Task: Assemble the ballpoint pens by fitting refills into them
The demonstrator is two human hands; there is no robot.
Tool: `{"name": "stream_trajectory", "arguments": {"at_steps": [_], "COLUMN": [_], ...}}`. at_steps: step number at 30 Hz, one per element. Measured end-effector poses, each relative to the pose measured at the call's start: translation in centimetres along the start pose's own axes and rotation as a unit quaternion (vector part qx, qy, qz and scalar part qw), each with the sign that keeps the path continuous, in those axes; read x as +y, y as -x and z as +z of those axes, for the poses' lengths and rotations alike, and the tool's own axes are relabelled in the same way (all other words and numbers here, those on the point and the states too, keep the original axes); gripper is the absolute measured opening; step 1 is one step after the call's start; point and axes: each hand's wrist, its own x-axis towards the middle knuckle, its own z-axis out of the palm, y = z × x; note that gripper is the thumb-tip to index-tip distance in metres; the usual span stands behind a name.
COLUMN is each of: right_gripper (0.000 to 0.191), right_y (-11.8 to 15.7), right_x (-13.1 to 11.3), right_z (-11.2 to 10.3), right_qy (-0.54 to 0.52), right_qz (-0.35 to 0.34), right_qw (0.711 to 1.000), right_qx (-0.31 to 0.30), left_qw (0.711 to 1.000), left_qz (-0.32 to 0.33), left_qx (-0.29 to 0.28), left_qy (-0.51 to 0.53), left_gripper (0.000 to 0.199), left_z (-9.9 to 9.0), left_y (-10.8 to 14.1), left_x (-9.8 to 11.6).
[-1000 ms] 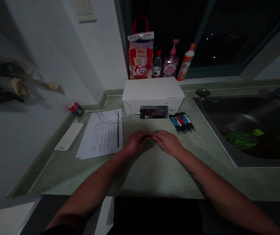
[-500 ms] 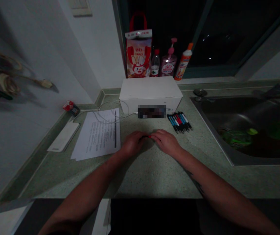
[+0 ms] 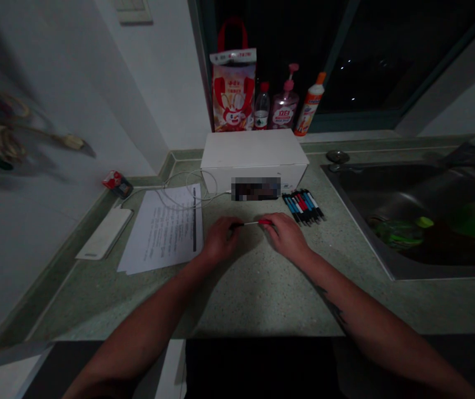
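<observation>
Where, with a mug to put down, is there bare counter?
Bare speckled counter lies in front of the left hand and right hand, beside the papers and steel sink. Behind them, the white box and pens crowd it.

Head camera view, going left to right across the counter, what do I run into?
White flat pad, printed paper sheets, left hand, red-tipped pen, right hand, bundle of pens, stainless steel sink

The left hand (image 3: 221,239) and right hand (image 3: 286,237) are holding a pen (image 3: 251,223) between them, near a row of pens (image 3: 303,207).
</observation>
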Motion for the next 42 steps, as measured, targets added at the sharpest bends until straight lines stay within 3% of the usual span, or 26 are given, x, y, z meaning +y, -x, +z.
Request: {"name": "stream_trajectory", "arguments": {"at_steps": [4, 7, 11, 15, 17, 20, 22, 24, 27, 31, 34, 38, 42], "right_gripper": [0.027, 0.030, 0.035, 0.030, 0.026, 0.022, 0.021, 0.021, 0.021, 0.022, 0.017, 0.013, 0.019], "right_y": [-0.1, -0.1, -0.2, -0.1, 0.0, 0.1, 0.1, 0.2, 0.3, 0.4, 0.5, 0.3, 0.3], "right_x": [0.1, 0.4, 0.3, -0.2, -0.4, -0.6, -0.7, -0.8, -1.3, -1.7, -1.6, -1.3, -1.2], "right_z": [0.0, -0.1, -0.2, 0.1, 0.2, 0.2, 0.2, 0.2, 0.2, 0.3, 0.2, 0.1, -0.3], "right_qy": [-0.058, -0.093, -0.084, -0.087, -0.086, -0.083, -0.082, -0.089, -0.122, -0.163, -0.170, -0.133, -0.096], "right_qz": [0.075, 0.110, 0.090, 0.043, 0.021, -0.031, -0.065, -0.084, -0.070, -0.002, -0.002, -0.012, -0.015], "right_qw": [0.993, 0.983, 0.989, 0.995, 0.996, 0.996, 0.995, 0.993, 0.990, 0.985, 0.983, 0.990, 0.994], "right_qx": [0.076, 0.115, 0.085, 0.034, 0.024, 0.008, 0.003, 0.000, 0.011, 0.053, 0.064, 0.048, 0.046], "left_qw": [0.999, 1.000, 0.987, 0.980, 0.991, 0.992, 0.970, 0.944, 0.908, 0.843, 0.811, 0.802, 0.818], "left_qz": [-0.017, -0.001, 0.075, 0.092, 0.045, -0.087, -0.160, -0.202, -0.240, -0.296, -0.328, -0.339, -0.322], "left_qx": [0.032, -0.022, -0.139, -0.168, -0.120, -0.026, -0.022, -0.056, -0.086, -0.070, -0.070, -0.058, -0.050], "left_qy": [0.019, 0.014, -0.035, -0.056, -0.024, 0.088, 0.181, 0.254, 0.332, 0.443, 0.480, 0.488, 0.473], "left_gripper": [0.020, 0.017, 0.011, 0.010, 0.015, 0.031, 0.038, 0.038, 0.035, 0.037, 0.034, 0.028, 0.025], "left_z": [-0.3, -0.2, 0.5, 0.9, 0.9, 0.7, 0.6, 0.6, 0.8, 0.9, 0.9, 0.8, 0.8], "left_y": [-0.1, -0.1, 0.4, 0.9, 0.9, 0.6, 0.2, -0.1, -0.4, -0.4, -0.5, -0.6, -0.7], "left_x": [0.3, 0.8, 1.8, 2.5, 2.4, 2.2, 2.0, 1.8, 1.8, 1.7, 1.6, 1.1, 0.5]}}
